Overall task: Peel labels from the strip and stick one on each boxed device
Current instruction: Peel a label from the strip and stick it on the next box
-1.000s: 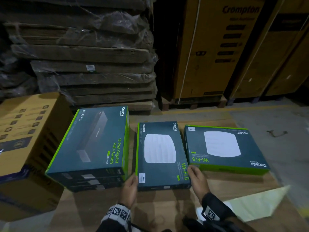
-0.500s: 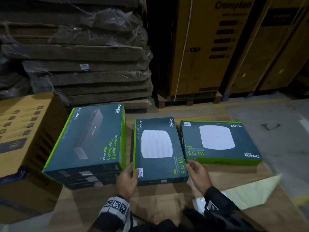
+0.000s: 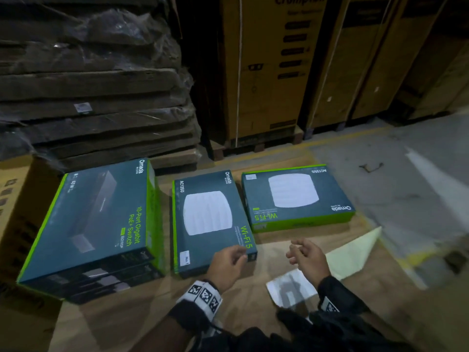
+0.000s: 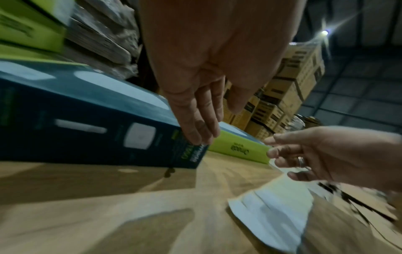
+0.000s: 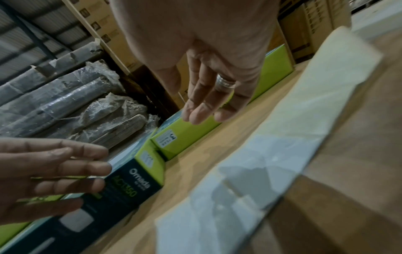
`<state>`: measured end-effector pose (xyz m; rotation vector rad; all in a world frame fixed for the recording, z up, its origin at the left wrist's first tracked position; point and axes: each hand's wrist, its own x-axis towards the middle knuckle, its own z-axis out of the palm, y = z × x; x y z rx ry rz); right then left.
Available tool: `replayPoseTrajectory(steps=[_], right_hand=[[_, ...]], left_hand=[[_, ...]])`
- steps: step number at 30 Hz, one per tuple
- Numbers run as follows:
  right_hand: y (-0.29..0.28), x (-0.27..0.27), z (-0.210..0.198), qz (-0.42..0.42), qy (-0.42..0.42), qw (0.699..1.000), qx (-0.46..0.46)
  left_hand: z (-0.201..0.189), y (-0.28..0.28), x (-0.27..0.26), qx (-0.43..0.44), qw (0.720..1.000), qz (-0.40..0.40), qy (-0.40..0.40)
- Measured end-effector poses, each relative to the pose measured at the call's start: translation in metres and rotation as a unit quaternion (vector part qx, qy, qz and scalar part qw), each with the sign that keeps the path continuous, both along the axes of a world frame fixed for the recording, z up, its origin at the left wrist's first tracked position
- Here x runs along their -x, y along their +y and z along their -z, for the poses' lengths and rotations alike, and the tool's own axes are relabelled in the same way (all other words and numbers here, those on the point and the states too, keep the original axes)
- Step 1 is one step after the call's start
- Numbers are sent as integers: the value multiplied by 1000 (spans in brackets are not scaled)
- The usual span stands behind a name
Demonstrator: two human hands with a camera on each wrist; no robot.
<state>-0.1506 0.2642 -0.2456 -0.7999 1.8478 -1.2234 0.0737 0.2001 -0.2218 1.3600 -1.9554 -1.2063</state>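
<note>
Left hand (image 3: 226,265), fingers loosely extended and holding nothing, hovers at the near right corner of the middle teal-and-green cardboard device box (image 3: 210,219), while the right hand (image 3: 308,257), relaxed and empty, hangs just above the white paper label strip (image 3: 291,288).

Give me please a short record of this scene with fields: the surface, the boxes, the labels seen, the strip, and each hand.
surface: cardboard sheet
boxes: stack of switch boxes at left; middle Wi-Fi 5 box; right Wi-Fi 5 box
labels seen: white label on middle box's near-left corner; another on right box's far-left corner
strip: label strip lying flat, untouched
left hand: open, at middle box's near-right corner
right hand: open, holds nothing
</note>
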Motion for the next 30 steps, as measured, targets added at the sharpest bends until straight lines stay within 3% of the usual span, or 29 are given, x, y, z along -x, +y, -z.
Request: replayPoseTrajectory(steps=[5,10,15,20,25,30], right_hand=[[36,32,4,30,81,994,-66],[60,46,16,-53,159,977,-131],[63,51,32,-119,254,944,-174],[57,55,35,-133,278,928,-211],[52,54,35,-179,306,904,-238],[50,53,36,-193,303,904,-230]], left_hand=[[11,14,51,-21,992,95,-82],[28,22,88,-64,969,172,-167],[42,26,106,47,926,222,-301],[51,35,119,108,889,236,-378],[52,36,127,92,900,214,-369],[52,34,132,21,927,194,-321]])
